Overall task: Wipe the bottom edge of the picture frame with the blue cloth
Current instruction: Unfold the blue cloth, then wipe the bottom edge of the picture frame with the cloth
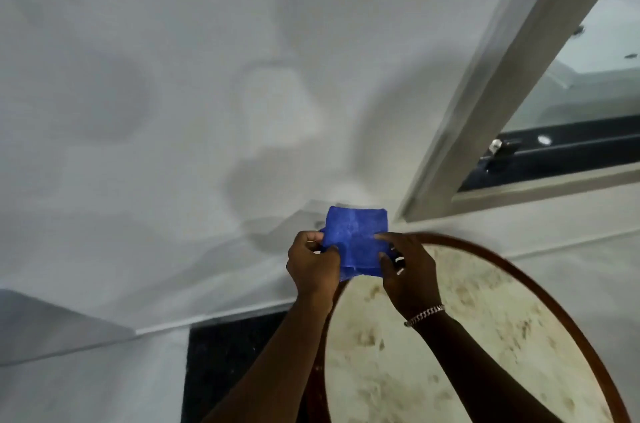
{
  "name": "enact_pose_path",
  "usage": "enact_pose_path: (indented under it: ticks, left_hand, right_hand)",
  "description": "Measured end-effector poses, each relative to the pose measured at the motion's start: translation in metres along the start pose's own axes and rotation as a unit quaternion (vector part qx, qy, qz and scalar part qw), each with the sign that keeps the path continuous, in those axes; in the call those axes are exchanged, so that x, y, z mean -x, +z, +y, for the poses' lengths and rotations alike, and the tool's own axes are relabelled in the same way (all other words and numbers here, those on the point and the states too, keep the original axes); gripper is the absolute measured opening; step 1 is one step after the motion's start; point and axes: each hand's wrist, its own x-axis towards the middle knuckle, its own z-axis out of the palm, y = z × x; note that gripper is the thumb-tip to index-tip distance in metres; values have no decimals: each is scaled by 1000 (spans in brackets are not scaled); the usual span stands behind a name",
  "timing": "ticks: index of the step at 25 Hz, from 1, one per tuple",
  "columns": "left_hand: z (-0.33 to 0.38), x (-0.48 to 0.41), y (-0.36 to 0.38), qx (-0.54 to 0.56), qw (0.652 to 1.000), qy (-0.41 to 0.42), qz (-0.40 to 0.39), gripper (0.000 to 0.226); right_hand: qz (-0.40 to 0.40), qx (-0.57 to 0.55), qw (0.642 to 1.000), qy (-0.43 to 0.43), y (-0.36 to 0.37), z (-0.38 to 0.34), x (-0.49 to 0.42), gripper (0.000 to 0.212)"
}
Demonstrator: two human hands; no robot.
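Observation:
A blue cloth (356,237) is held up in front of the white wall, spread between both hands. My left hand (311,265) pinches its left edge. Along the cloth's right side my right hand (408,270) grips it with thumb and fingers; rings and a wrist chain show on that hand. A grey-framed picture frame or window (485,104) slants across the upper right, its lower corner just right of the cloth and its bottom edge (540,192) running to the right. Dark and pale shapes show in its glass.
A round table (460,346) with a brown rim and a mottled cream top fills the lower right under my right forearm. A black panel (225,363) sits low on the wall by my left forearm. A grey ledge (52,329) juts in at the lower left.

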Motion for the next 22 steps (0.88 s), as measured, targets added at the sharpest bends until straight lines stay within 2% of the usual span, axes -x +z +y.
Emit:
enact_pose_path:
  ticks: [5,9,12,17,22]
  left_hand:
    - [153,16,-55,124,978,164,-30,27]
    - [268,41,-100,183,934,303,-49,28]
    - [348,65,-133,220,882,412,-55,24]
    - [450,100,-178,229,796,560,-16,18]
    - [502,101,-195,150,758,631,64,15]
  right_hand:
    - [131,-46,982,-129,-61,-131,-68,33]
    - [223,-59,948,-218,-110,-228,-117,27]
    - [275,-117,916,-266,-150,-300,-150,25]
    - [321,-155,872,-335,-198,-398,-187,27]
    - [411,-55,847,-333,-197,-457,-214,31]
